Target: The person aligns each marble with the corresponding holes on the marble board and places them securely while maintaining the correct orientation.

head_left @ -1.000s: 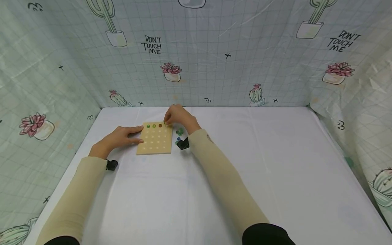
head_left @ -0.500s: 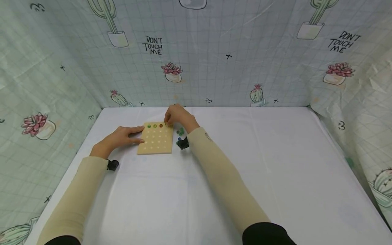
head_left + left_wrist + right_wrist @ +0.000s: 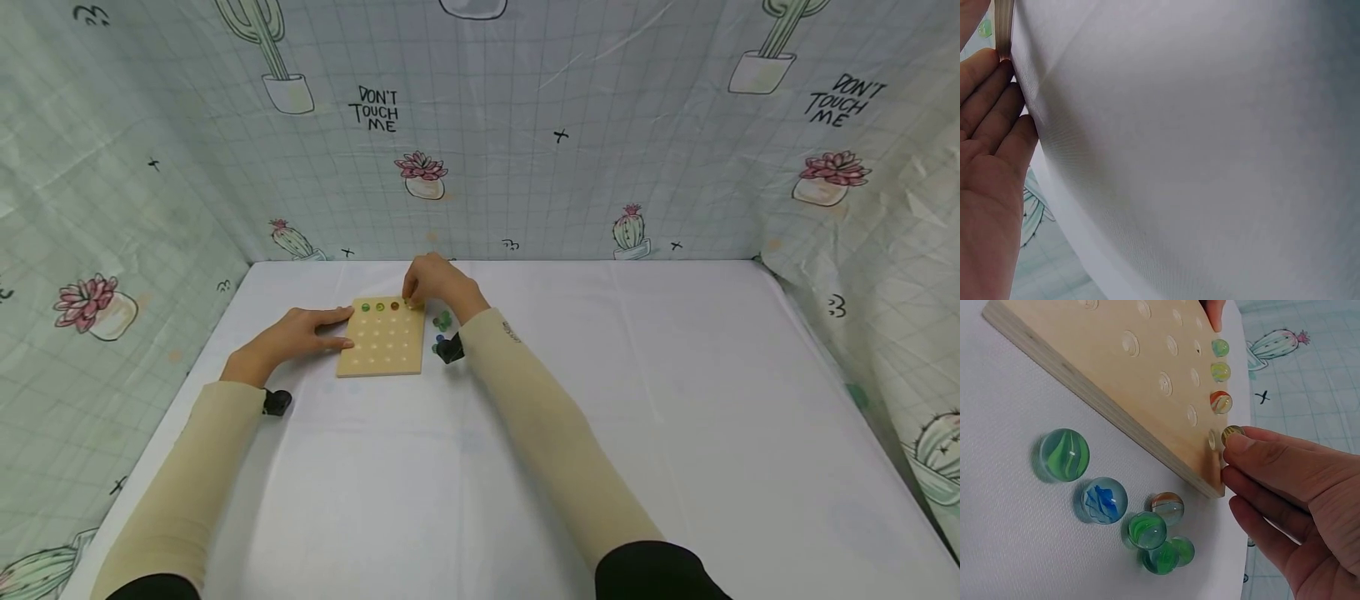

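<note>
A square wooden board (image 3: 381, 354) with rows of round hollows lies on the white table. Three glass marbles sit in its far row: a green one (image 3: 1220, 347), a yellow one (image 3: 1220, 372) and a red-and-white one (image 3: 1221, 401). My left hand (image 3: 296, 335) touches the board's left edge, thumb and fingers spread; the left wrist view has its fingertips at the board's side. Over the far right corner, my right hand (image 3: 1300, 487) pinches a yellowish-brown marble (image 3: 1232, 432) between thumb and finger, right beside a bare hollow in that row.
Several loose marbles lie on the table right of the board, among them a green one (image 3: 1065, 455), a blue one (image 3: 1104, 500) and a brown-and-white one (image 3: 1168, 508). A cactus-printed cloth (image 3: 487, 167) hangs behind the table.
Almost nothing differs; both hands keep their places at the board, and the marble stays in my right fingers. The whole view shifts very slightly.
</note>
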